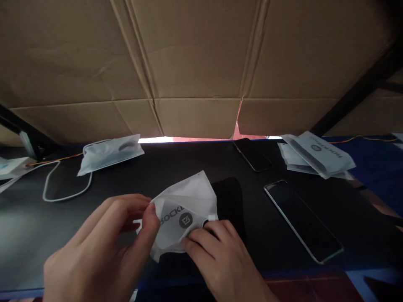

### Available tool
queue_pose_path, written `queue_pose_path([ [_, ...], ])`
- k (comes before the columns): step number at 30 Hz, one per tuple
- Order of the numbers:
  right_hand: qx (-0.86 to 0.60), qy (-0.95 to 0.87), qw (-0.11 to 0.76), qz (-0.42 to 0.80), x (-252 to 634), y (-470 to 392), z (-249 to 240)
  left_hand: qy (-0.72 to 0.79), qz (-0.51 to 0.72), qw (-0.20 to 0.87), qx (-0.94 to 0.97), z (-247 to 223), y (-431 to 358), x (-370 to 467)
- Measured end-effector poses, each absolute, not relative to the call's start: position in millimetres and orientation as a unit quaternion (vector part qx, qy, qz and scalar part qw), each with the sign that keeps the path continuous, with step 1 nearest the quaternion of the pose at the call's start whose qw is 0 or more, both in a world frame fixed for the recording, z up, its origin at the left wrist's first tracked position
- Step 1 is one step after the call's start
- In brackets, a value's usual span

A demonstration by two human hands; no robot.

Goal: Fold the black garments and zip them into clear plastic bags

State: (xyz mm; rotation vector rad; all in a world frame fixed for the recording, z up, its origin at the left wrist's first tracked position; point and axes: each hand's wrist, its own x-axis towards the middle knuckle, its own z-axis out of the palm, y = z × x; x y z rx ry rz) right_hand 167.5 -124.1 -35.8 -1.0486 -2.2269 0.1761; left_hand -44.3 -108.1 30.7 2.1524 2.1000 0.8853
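A white translucent zip pouch (176, 201) with dark lettering and a round logo is held between my hands, low over the dark table. My left hand (107, 239) pinches its left edge between thumb and fingers. At the pouch's right opening, by the white slider, my right hand (217, 251) has its fingers closed on something dark-edged, mostly hidden. What that item is, I cannot make out. Behind the pouch lies a black cloth-like item (231, 201). Right of my hands rests a phone with a pale frame (304, 222).
A second dark phone (252, 155) lies farther back. Several printed pouches (324, 155) are stacked at the right. At the left are a filled white pouch (110, 155) and a looped white cable (67, 197). Cardboard (195, 63) rises along the table's far edge.
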Motion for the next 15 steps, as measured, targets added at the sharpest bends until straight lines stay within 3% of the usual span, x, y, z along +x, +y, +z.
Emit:
queue_pose_path([
  [4,-0.397,-0.857,0.321,0.066,166.6,-125.9,-41.0,0.665,0.269,-0.061,0.694,31.7,-100.9,-35.9],
  [9,-0.374,-0.859,0.277,0.213,201.0,-128.3,-12.6,0.620,0.226,-0.038,0.750,21.1,-97.0,-36.8],
  [15,-0.424,-0.875,0.173,0.157,246.9,-110.6,-3.2,0.615,0.210,-0.042,0.759,17.9,-94.9,-38.1],
])
